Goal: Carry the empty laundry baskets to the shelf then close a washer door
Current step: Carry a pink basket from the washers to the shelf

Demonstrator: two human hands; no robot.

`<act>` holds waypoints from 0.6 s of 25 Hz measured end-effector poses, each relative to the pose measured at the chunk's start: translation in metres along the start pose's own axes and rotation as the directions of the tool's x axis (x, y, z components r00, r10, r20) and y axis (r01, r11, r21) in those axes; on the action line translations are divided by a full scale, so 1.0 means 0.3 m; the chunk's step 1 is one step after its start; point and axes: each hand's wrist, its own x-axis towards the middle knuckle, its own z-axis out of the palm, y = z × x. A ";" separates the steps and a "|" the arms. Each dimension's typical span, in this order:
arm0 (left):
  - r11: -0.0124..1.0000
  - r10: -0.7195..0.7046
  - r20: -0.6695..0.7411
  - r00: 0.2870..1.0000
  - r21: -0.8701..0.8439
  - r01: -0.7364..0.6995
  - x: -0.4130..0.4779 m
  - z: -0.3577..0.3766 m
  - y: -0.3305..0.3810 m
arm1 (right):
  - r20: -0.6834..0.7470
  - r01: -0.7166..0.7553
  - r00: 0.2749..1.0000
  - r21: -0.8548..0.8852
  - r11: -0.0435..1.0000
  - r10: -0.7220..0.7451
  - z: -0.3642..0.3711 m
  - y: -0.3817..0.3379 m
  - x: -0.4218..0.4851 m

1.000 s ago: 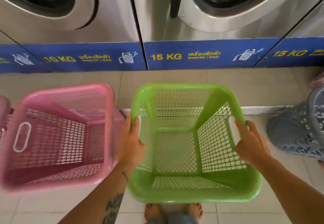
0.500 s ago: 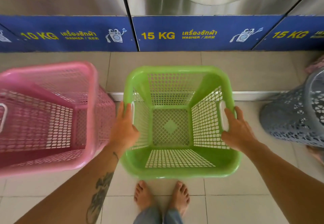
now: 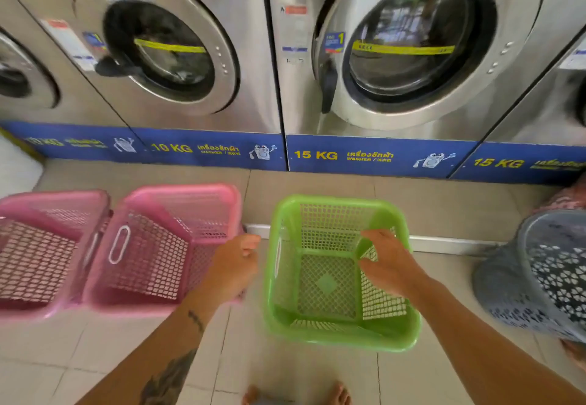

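Note:
An empty green laundry basket (image 3: 341, 336) stands on the tiled floor in front of the 15 KG washer (image 3: 409, 46), whose round door lies against its front. My left hand (image 3: 236, 266) hovers just left of the green basket's rim, fingers loosely curled, holding nothing. My right hand (image 3: 388, 262) hangs over the basket's right side with fingers spread, apart from the rim. Two empty pink baskets sit to the left, one (image 3: 184, 190) beside my left hand and the other (image 3: 47, 201) at the frame's edge.
A grey perforated basket (image 3: 545, 281) leans at the right. A 10 KG washer (image 3: 158, 52) stands left of the 15 KG one, with more machines on both sides. A low step (image 3: 450, 243) runs along the floor before them. My bare feet (image 3: 339, 396) show at the bottom.
Both hands have let go of the green basket, which now rests on the floor. My view has tilted up, bringing the washer doors into sight.

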 end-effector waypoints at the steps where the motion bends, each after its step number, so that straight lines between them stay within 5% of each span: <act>1: 1.000 0.002 -0.009 1.000 0.004 -0.002 -0.039 -0.056 0.002 | 0.003 0.034 0.999 -0.012 0.999 -0.034 -0.017 -0.057 -0.015; 11: 1.000 -0.006 -0.304 0.953 0.010 0.010 -0.360 -0.696 -0.219 | 0.049 0.304 0.951 -0.003 0.953 -0.304 0.065 -0.794 -0.175; 15: 1.000 0.027 -0.350 0.937 0.004 -0.027 -0.469 -0.968 -0.410 | 0.025 0.505 0.863 -0.050 0.862 -0.505 0.220 -1.126 -0.230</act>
